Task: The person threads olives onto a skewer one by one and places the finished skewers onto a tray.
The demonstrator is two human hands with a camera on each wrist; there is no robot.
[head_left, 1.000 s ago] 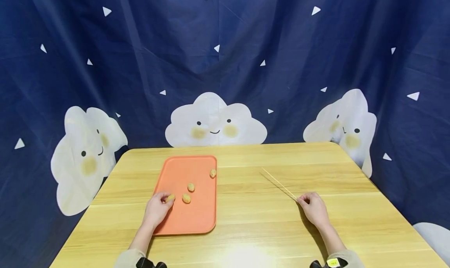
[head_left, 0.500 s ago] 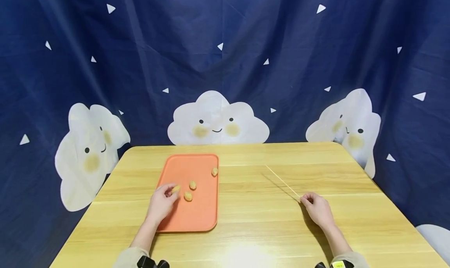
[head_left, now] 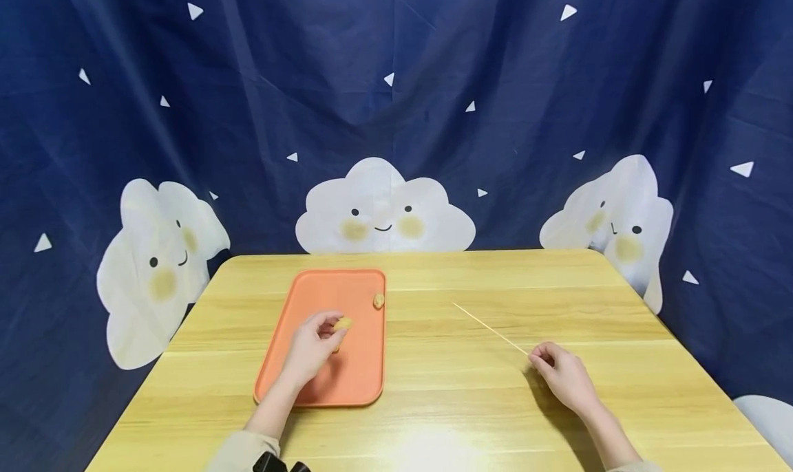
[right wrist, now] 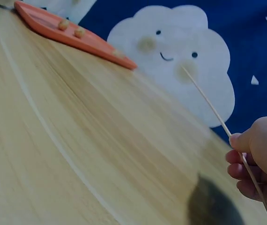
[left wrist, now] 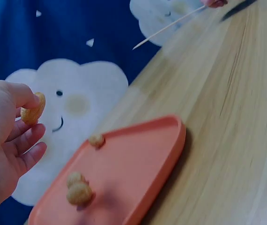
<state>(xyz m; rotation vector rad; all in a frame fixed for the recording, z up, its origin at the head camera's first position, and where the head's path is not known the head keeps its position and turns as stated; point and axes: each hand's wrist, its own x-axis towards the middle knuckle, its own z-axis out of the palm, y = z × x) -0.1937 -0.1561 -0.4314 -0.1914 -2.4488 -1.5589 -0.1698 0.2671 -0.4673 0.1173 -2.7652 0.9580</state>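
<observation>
In the head view my left hand (head_left: 312, 351) hovers over the orange tray (head_left: 362, 386). It pinches a golden-brown oval ball (left wrist: 33, 112) with a wrinkled surface between thumb and fingers. Below it, two similar balls (left wrist: 79, 193) sit close together on the tray; the hand mostly hides them in the head view. Another ball (head_left: 378, 301) lies by the tray's right rim. My right hand (head_left: 564, 379), above the table's right side, grips a thin bamboo skewer (head_left: 489, 329) near its rear end. The skewer's pointed tip angles up and leftward; its rear end sticks out below my fingers (right wrist: 246, 140).
The tray rests on the left part of a light wooden table (head_left: 446, 389). A stretch of bare tabletop separates it from my right hand. Behind the table hangs a dark blue curtain (head_left: 421, 128) with clouds and white triangles.
My left hand has lifted the ball and carried it right and away from me across the tray. The skewer's tip has swung left and lower in the head view.
</observation>
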